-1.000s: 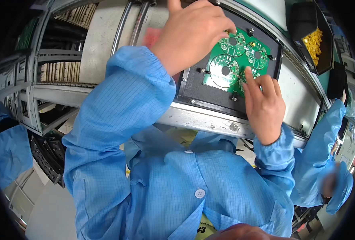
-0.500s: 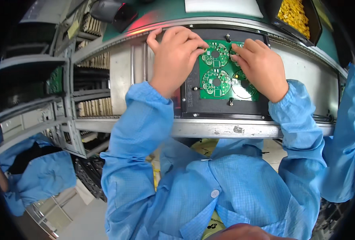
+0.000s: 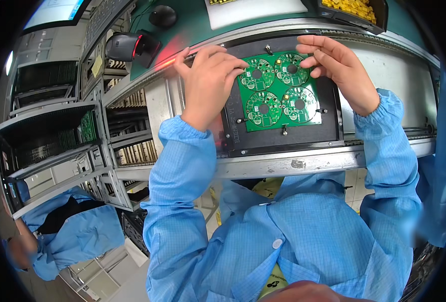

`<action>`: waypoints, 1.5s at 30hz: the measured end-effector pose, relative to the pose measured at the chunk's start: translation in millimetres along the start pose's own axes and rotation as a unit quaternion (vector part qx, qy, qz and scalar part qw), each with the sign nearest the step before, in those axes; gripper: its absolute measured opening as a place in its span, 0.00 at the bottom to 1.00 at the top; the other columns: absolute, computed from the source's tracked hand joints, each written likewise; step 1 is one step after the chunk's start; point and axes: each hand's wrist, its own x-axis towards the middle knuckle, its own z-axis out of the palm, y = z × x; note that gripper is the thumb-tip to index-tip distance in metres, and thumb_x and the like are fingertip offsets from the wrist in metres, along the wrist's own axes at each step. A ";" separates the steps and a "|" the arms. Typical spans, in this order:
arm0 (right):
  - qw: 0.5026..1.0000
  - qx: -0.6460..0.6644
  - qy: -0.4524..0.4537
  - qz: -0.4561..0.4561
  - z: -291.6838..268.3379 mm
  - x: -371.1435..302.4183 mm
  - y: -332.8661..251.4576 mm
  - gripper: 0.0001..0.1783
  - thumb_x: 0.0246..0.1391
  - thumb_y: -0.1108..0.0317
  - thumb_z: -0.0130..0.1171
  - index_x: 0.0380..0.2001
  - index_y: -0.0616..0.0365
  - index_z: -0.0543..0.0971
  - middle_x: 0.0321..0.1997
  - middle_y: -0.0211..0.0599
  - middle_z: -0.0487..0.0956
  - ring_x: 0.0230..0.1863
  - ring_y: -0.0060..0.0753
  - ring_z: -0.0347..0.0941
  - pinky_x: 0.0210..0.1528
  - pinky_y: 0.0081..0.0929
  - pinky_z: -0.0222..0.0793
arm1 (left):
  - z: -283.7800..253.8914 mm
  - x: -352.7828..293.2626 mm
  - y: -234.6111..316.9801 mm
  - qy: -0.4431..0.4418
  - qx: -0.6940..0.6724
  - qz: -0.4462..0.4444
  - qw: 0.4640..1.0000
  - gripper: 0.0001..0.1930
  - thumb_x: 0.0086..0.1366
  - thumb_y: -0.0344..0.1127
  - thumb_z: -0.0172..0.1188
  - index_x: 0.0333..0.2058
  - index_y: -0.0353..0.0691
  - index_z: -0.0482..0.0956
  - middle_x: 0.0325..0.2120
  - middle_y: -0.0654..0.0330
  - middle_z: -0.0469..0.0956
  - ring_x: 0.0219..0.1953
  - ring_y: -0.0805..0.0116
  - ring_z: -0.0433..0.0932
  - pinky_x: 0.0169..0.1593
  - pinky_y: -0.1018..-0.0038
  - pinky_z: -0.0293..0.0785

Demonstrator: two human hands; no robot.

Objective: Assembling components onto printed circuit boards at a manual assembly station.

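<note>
A green circuit board panel (image 3: 282, 90) with round sections and a dark hole in each lies on a black fixture plate (image 3: 253, 141). Small yellow parts show on the two right-hand sections. My left hand (image 3: 208, 83) is at the panel's upper left, thumb and index fingertip closed together at the edge of the upper left section. Whatever they pinch is too small to make out. My right hand (image 3: 341, 68) hovers at the upper right corner, fingers bent and apart, with nothing visible between them. Small black clamps (image 3: 285, 131) stand around the panel's edges.
A metal rail (image 3: 293, 163) runs along the near side. Beyond the fixture are a black bin of yellow parts (image 3: 351, 10), a white foam sheet (image 3: 255, 12), a black scanner with red light (image 3: 127, 46) and a mouse (image 3: 162, 16). Racks and another person's blue sleeve (image 3: 82, 226) are at left.
My right hand has drawn back up and right from the panel, uncovering the right-hand sections. The left hand stays at the upper left section. The view has shifted and tilted slightly.
</note>
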 end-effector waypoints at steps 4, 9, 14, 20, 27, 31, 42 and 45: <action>1.000 0.007 0.007 0.013 7.7 0.5 -7.0 0.22 0.75 0.61 0.52 0.65 0.58 0.73 0.59 0.33 0.81 0.46 0.13 0.78 0.47 0.15 0.73 | 0.0 0.9 2.8 0.006 0.027 -0.002 1.000 0.03 0.59 0.37 0.70 0.33 0.56 0.88 0.35 0.77 0.83 0.52 0.71 0.77 0.66 0.45 0.49; 0.998 -0.055 -0.012 0.022 7.1 3.4 -7.8 0.19 0.74 0.58 0.54 0.59 0.58 0.79 0.48 0.29 0.85 0.33 0.09 0.75 0.34 0.10 0.71 | -1.3 1.8 1.4 0.011 -0.003 -0.018 1.000 0.02 0.59 0.37 0.70 0.32 0.55 0.88 0.35 0.77 0.83 0.51 0.70 0.77 0.65 0.48 0.50; 0.998 -0.066 0.001 0.005 13.2 0.9 -7.1 0.20 0.75 0.57 0.53 0.59 0.56 0.81 0.36 0.19 0.78 0.28 0.08 0.68 0.31 0.10 0.68 | 4.5 0.0 0.6 0.024 -0.031 -0.028 0.999 0.02 0.60 0.37 0.70 0.31 0.54 0.87 0.35 0.76 0.83 0.51 0.70 0.77 0.65 0.50 0.50; 0.998 -0.054 -0.006 -0.033 12.8 -1.4 -6.0 0.20 0.77 0.60 0.47 0.63 0.56 0.77 0.36 0.20 0.74 0.32 0.09 0.67 0.33 0.12 0.66 | 9.7 -0.2 0.8 0.023 -0.039 -0.041 0.998 0.02 0.59 0.36 0.71 0.31 0.54 0.88 0.35 0.76 0.83 0.50 0.70 0.77 0.65 0.50 0.50; 0.995 -0.058 -0.064 -0.042 18.3 0.2 -7.1 0.15 0.73 0.65 0.55 0.57 0.60 0.77 0.50 0.34 0.85 0.46 0.16 0.77 0.43 0.16 0.69 | 8.4 -6.3 -6.5 0.027 -0.033 -0.028 0.999 0.05 0.59 0.37 0.71 0.34 0.58 0.90 0.36 0.78 0.82 0.50 0.72 0.77 0.64 0.50 0.51; 0.996 -0.082 -0.036 -0.027 31.8 -3.0 -8.2 0.14 0.69 0.69 0.61 0.54 0.63 0.82 0.50 0.33 0.84 0.50 0.18 0.77 0.52 0.19 0.71 | 11.9 -6.8 -17.7 0.002 -0.115 -0.043 0.992 0.08 0.61 0.43 0.70 0.40 0.58 0.90 0.40 0.74 0.82 0.52 0.69 0.77 0.64 0.52 0.52; 0.857 -0.479 0.005 -0.190 111.6 -15.0 11.1 0.11 0.50 0.78 0.72 0.40 0.59 0.88 0.39 0.37 0.85 0.44 0.37 0.79 0.48 0.31 0.74 | -4.5 -37.1 -21.9 0.083 -0.214 -0.176 0.957 0.07 0.62 0.36 0.69 0.39 0.48 0.86 0.33 0.66 0.82 0.41 0.63 0.78 0.56 0.64 0.59; 0.850 -0.489 0.006 -0.196 116.0 -13.7 13.7 0.11 0.49 0.77 0.74 0.38 0.58 0.87 0.38 0.37 0.84 0.44 0.37 0.78 0.49 0.30 0.74 | -1.3 -40.1 -22.4 0.097 -0.244 -0.165 0.951 0.05 0.62 0.36 0.68 0.37 0.47 0.86 0.33 0.64 0.82 0.44 0.63 0.79 0.57 0.62 0.58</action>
